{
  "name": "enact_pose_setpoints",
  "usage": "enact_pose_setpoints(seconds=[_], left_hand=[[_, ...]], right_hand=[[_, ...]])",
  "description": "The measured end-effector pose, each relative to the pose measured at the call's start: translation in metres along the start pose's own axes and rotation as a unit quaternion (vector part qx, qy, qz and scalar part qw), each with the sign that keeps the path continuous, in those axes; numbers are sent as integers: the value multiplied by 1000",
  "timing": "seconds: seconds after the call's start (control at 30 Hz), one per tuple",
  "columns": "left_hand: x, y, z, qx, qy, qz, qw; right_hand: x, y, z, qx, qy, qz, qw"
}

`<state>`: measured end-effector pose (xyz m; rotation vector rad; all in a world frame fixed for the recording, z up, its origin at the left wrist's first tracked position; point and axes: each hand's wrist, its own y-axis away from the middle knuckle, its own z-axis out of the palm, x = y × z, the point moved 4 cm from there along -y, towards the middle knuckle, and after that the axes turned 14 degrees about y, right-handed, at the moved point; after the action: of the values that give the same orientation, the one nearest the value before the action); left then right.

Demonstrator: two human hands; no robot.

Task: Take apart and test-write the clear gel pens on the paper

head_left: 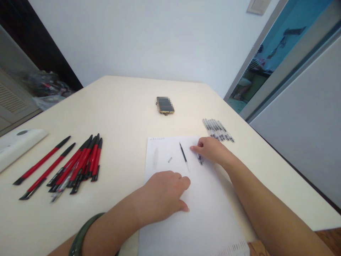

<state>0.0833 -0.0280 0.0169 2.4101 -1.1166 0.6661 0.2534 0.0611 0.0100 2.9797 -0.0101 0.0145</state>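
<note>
My left hand hovers over or rests on the white paper, thumb and index finger apart and nothing between them. At the sheet's upper right, my right hand has its fingers curled over a clear pen barrel with dark markings; the barrel's far end is hidden under the hand. Between the hands lies a black-tipped pen refill, pointing away from me. Left of it are a small grey piece and a faint clear tube, both on the paper.
Several red and black pens lie at the left, a clear one among them. A row of clear pens lies at the right. A dark phone-like object is farther back. A white device sits at the left edge.
</note>
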Motion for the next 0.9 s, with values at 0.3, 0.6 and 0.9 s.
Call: enact_pose_setpoints(seconds=[0.3,0.6,0.9], left_hand=[[0,0,0,17,-11,17,1000],[0,-1,-1,40,27,-5,999],[2,-1,-12,76,136,-59,986]], right_hand=[[3,-1,-2,22,-13,-1,1000],[2,13,-22,80,-316,-50,944],[-44,55,-11,-303,-472,-314,766]])
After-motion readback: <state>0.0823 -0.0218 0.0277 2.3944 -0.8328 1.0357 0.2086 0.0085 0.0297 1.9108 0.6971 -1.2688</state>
